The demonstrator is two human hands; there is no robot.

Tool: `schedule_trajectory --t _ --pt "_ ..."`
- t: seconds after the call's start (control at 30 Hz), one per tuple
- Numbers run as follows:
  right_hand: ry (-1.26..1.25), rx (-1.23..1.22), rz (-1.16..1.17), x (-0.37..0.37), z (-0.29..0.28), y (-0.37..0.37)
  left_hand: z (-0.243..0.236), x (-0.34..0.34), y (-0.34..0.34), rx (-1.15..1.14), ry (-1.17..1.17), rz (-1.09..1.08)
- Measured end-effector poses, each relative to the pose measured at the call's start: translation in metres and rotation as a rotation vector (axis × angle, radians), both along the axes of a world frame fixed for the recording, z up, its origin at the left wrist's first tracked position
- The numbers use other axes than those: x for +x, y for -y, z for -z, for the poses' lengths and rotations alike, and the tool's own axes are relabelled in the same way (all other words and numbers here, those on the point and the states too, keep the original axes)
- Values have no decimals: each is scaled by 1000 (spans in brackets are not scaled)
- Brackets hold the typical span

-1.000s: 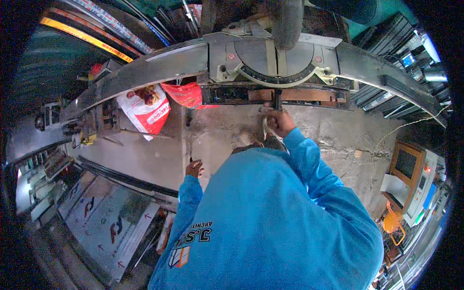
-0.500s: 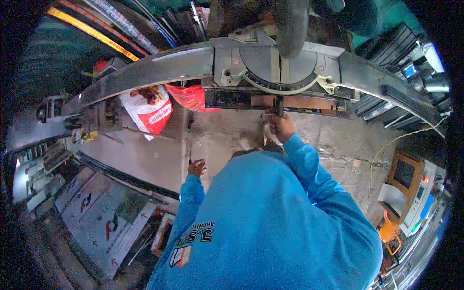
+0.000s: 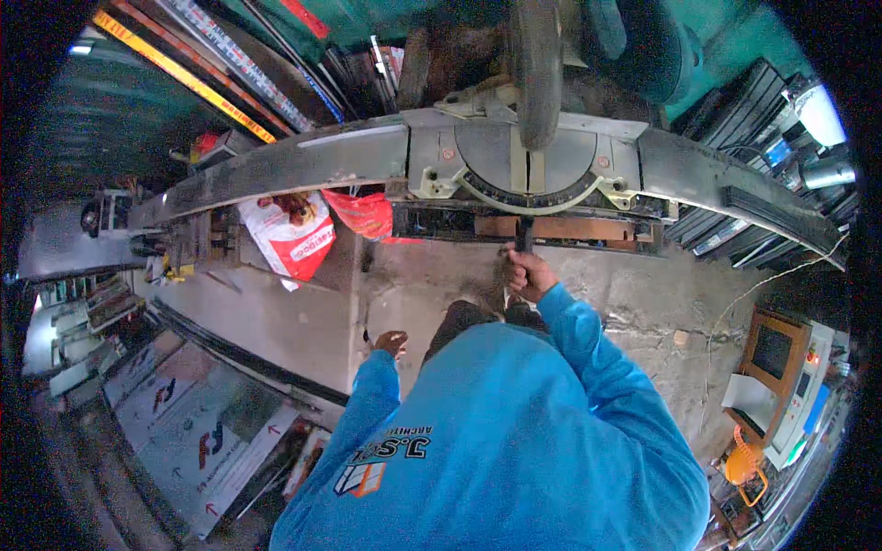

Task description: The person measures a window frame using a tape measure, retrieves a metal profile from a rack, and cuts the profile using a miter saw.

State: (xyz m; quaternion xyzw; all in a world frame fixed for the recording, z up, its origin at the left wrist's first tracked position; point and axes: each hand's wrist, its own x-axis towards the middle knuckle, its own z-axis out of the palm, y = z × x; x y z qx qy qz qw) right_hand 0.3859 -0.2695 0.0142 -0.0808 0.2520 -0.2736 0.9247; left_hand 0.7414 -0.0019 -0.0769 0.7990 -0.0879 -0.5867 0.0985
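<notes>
My right hand [image 3: 530, 275] is closed around the short dark handle [image 3: 524, 235] that sticks out from the front of a mitre saw's round turntable [image 3: 487, 156]. Above the turntable stands the saw's grey rounded blade guard [image 3: 538, 78], over the slot in the plate. My left hand [image 3: 392, 343] hangs low on the left, away from the saw, with its fingers loosely bent and apart. Nothing shows in it. Both arms are in blue sleeves, and my blue-clad body fills the lower middle.
Long grey support wings [image 3: 285, 161] run out on both sides of the saw. A red and white sack [image 3: 292, 234] sits below the left wing. Printed panels [image 3: 202, 422] lie at lower left. A wooden-framed control box [image 3: 772, 358] and a coiled orange hose [image 3: 746, 464] are at right.
The view has tilted so that the saw sits lower in the picture. My right hand keeps its grip on the handle, and my left hand still hangs free.
</notes>
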Motion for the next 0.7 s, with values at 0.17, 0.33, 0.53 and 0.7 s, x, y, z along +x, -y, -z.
schedule_trajectory --t 0.17,0.33,0.53,0.7 --pt "-476 -217 -202 -7 -7 10 -2 -8 36 -223 -6 -65" --pt "-704 -469 -363 -10 -18 23 16 -15 32 -340 -6 -94" --pt "-468 -530 -362 -52 -27 0 52 -3 -44 -263 -122 -213" --pt "-991 -1083 -450 -130 35 -59 94 3 -109 -35 -140 -308"
